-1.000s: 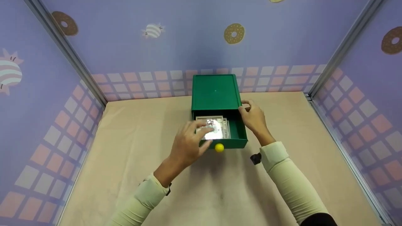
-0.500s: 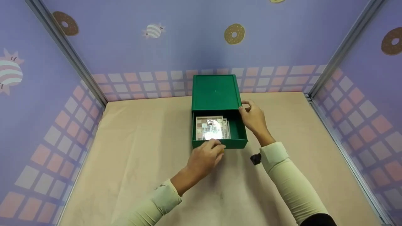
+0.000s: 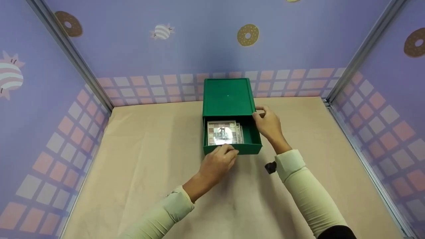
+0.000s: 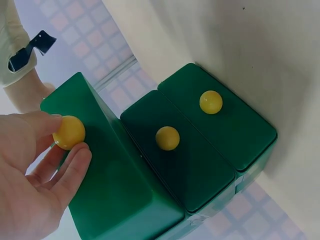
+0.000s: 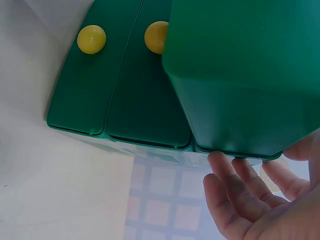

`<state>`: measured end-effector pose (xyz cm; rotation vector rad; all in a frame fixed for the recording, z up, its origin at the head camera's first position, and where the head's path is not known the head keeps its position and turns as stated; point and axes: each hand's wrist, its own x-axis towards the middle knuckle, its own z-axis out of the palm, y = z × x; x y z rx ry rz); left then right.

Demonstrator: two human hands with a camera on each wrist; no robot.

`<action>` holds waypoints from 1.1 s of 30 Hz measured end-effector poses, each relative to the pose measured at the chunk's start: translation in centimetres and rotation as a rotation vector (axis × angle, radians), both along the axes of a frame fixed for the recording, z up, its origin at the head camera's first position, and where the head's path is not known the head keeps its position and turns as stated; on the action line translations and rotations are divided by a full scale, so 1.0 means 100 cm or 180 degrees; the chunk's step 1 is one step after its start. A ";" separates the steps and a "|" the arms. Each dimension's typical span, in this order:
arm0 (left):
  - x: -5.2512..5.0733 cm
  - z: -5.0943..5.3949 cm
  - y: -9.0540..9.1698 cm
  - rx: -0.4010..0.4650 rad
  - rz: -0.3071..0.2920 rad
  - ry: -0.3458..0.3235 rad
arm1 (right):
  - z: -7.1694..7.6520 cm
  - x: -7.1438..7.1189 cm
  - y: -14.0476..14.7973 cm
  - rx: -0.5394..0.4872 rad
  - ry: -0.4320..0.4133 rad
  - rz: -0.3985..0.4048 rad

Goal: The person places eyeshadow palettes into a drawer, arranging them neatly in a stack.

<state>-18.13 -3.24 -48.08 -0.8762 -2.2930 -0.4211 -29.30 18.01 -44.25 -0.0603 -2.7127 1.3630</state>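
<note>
A green drawer cabinet (image 3: 228,96) stands against the back wall, its top drawer (image 3: 249,149) pulled out. Inside the drawer lie several flat, clear-covered cases (image 3: 221,132), glare hiding part of their print. My left hand (image 3: 217,164) is at the drawer front; in the left wrist view its thumb and fingers pinch the round yellow knob (image 4: 70,133). Beside the cabinet's right side, my right hand (image 3: 269,126) touches the edge with its fingertips, the fingers loosely bent. Two lower drawers with yellow knobs, the middle knob (image 4: 167,138) and the bottom knob (image 4: 211,102), are closed.
A pale cloth-covered table (image 3: 149,166) lies under the cabinet. Patterned purple walls (image 3: 199,43) enclose the back and both sides. A small black piece (image 3: 270,167) shows beside the right cuff.
My left hand has come down from above the cases to the front knob and taken hold of it. The drawer has slid slightly inward. My right hand stays in place.
</note>
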 end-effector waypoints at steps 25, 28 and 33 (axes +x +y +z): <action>-0.072 0.009 0.017 0.0224 0.0561 -0.0732 | 0.000 -0.001 0.001 -0.0087 -0.0021 0.0011; -0.078 0.010 0.019 0.0265 0.0626 -0.0724 | 0.000 -0.001 0.000 -0.0119 -0.0018 0.0002; -0.085 0.009 0.020 0.0322 0.0679 -0.0667 | 0.000 -0.002 -0.001 -0.0091 -0.0036 -0.0013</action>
